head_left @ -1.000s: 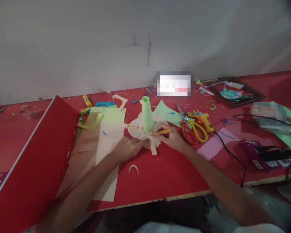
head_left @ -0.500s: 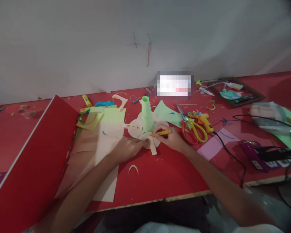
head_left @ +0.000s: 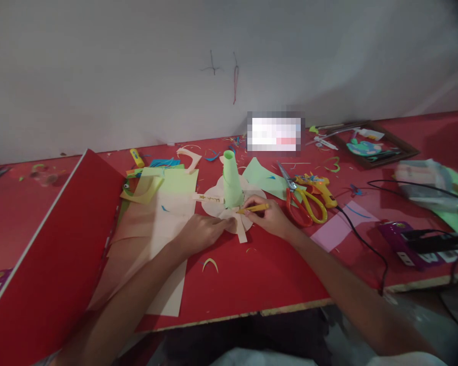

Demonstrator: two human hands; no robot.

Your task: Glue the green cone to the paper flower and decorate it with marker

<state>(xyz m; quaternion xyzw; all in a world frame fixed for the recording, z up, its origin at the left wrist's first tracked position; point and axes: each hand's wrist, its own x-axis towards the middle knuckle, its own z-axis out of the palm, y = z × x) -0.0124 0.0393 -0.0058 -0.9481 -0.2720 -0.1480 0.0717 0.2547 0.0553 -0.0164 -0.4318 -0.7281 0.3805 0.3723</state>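
A pale green paper cone (head_left: 233, 185), its top end open, stands upright on a cream paper base (head_left: 212, 207) with a scalloped edge. Paper strips stick out from the base, and the left one bears gold markings. My right hand (head_left: 270, 216) pinches a yellow pencil (head_left: 256, 208), its point lowered to the base just in front of the cone. My left hand (head_left: 203, 232) is closed, its fingers pressed at the base's left front edge. Part of the base is hidden beneath both hands.
Red-and-yellow-handled scissors (head_left: 303, 206) and a yellow glue gun (head_left: 318, 189) lie to the right, near pink paper (head_left: 341, 226) and a purple power strip (head_left: 400, 244). A red board (head_left: 61, 254) stands at left beside stacked paper sheets (head_left: 168, 284). A brown frame (head_left: 402, 152) lies behind.
Hardly anything differs. Both hands, the pencil and the paper cone keep almost the same place; the view has shifted very slightly.
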